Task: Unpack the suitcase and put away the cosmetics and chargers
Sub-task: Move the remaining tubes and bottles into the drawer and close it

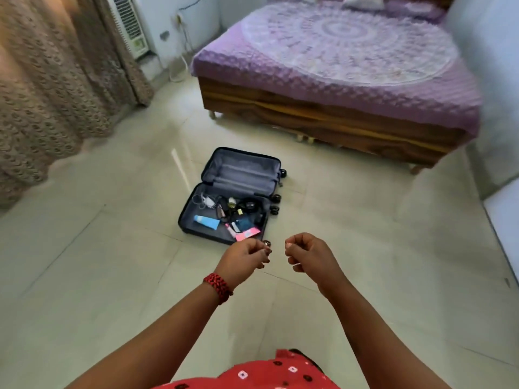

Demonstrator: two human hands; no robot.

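Observation:
A small dark suitcase [193, 200] lies open flat on the tiled floor, its grey-lined lid [241, 171] empty. The near half holds a blue tube [207, 221], a pink packet [247, 233], a white charger with cable [206, 201], black cables and a dark round thing [250, 205], and small cosmetic items. My left hand [244, 258], with a red band on the wrist, and my right hand [309, 258] hover side by side above the floor, just in front of the suitcase. Fingers of both hands are loosely curled and hold nothing.
A wooden bed [323, 113] with a purple cover stands beyond the suitcase at the right. Beige curtains [56, 88] hang at the left, with a cooler [129, 26] and wall cables behind. A white surface [505, 220] is at the right edge. Bare tiles surround the suitcase.

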